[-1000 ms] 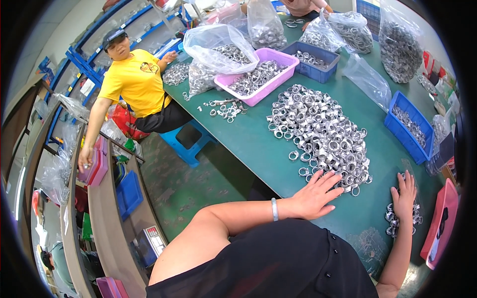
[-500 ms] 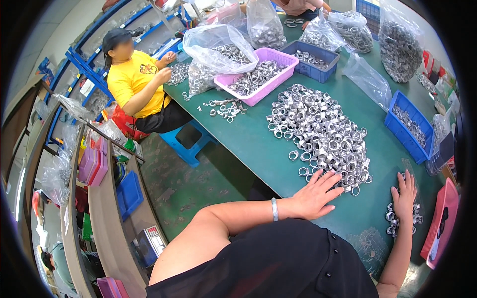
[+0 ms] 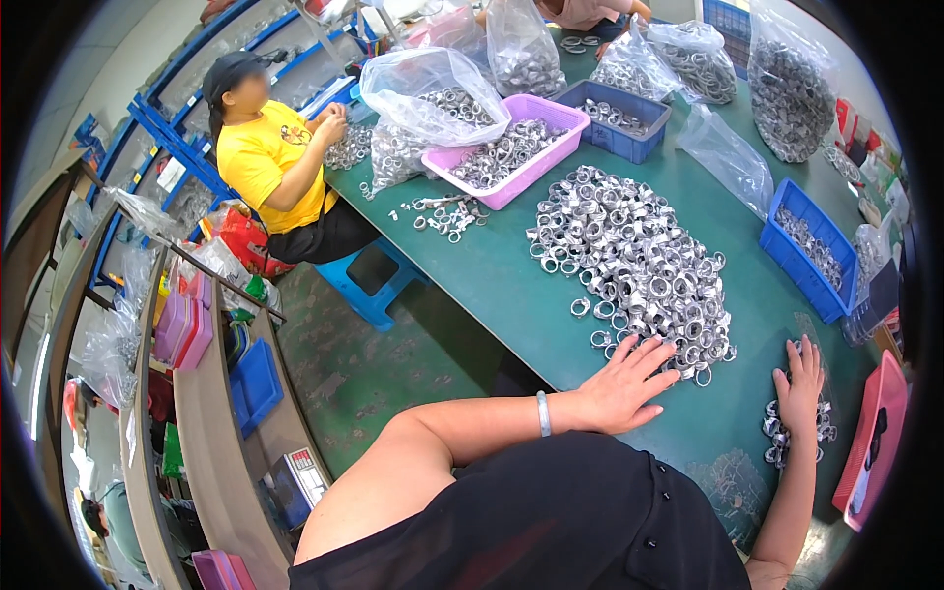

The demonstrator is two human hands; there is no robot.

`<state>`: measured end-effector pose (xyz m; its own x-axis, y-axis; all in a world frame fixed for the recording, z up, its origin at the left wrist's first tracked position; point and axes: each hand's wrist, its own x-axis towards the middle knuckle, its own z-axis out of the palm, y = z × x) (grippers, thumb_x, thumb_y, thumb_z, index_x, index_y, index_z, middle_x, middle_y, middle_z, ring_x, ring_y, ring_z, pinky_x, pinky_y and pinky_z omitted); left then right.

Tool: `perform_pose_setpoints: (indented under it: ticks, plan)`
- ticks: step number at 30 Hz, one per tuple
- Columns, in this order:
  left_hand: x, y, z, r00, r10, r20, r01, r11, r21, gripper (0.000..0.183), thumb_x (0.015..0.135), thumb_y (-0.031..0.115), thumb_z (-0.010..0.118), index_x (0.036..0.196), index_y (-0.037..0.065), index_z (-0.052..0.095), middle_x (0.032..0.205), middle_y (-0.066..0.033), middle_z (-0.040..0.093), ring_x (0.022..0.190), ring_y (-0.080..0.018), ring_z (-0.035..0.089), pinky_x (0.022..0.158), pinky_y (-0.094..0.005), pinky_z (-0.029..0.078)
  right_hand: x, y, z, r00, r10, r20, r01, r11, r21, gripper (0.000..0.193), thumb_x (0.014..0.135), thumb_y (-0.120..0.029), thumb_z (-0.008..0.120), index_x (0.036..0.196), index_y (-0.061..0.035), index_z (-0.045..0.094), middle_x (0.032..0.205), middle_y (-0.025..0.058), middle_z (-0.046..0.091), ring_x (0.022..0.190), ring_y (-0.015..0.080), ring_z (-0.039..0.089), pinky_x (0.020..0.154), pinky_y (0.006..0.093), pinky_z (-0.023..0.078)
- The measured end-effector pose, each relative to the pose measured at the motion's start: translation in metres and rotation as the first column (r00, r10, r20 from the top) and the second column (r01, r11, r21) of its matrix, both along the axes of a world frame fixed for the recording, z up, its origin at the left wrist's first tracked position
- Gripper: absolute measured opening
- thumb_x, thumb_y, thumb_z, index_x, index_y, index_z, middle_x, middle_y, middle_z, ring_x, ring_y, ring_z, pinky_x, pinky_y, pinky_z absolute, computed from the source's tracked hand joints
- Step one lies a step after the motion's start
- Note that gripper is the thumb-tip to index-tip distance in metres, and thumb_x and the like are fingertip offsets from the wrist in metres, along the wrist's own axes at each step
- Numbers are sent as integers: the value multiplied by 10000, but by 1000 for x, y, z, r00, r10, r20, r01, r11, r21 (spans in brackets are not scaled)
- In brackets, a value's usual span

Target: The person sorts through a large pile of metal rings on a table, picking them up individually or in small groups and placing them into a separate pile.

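A large heap of silvery ring-shaped metal clamps (image 3: 639,251) lies loose on the green table (image 3: 492,285). At its near edge rests my left hand (image 3: 626,382), palm down with the fingers spread, its fingertips touching the closest clamps. Further right, my right hand (image 3: 802,383) lies flat with its fingers stretched out. Beside and partly under that hand and wrist is a smaller group of clamps (image 3: 777,438). Neither hand grips anything.
Beyond the heap stand a pink basket (image 3: 536,175) and a dark blue crate (image 3: 644,147), both holding clamps. A blue basket (image 3: 836,305) and a pink tray (image 3: 870,442) are at the right. Filled plastic bags (image 3: 787,98) line the back. A co-worker in yellow (image 3: 270,157) sits left.
My hands and the heap have not visibly moved. The co-worker in yellow has brought both hands together and leaned slightly.
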<state>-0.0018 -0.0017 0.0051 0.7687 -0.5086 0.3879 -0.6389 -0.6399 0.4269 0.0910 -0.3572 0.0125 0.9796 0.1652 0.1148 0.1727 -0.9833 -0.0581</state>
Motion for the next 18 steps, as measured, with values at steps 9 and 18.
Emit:
perform_pose_setpoints:
  ticks: [9,18]
  plan:
    - [1,0,0,1000,-3,6,3,1000,-1,541,803,240,683,1276,80,472,1418,-218,338,1323,-423,314,1076,-575,231,0,1,3,1000,1,-5,-1,1000,13,517,857,-226,570,1348,-101,467,1498,132,315,1397,356,246,1112,523,189]
    - [-1,0,-1,1000,2,11,-2,1000,7,577,810,239,676,1318,88,448,1441,-214,314,1332,-423,300,1077,-583,224,-1,1,3,1000,-4,-16,5,1000,25,555,880,-257,552,1400,-117,416,1504,134,307,1402,348,239,1116,528,173]
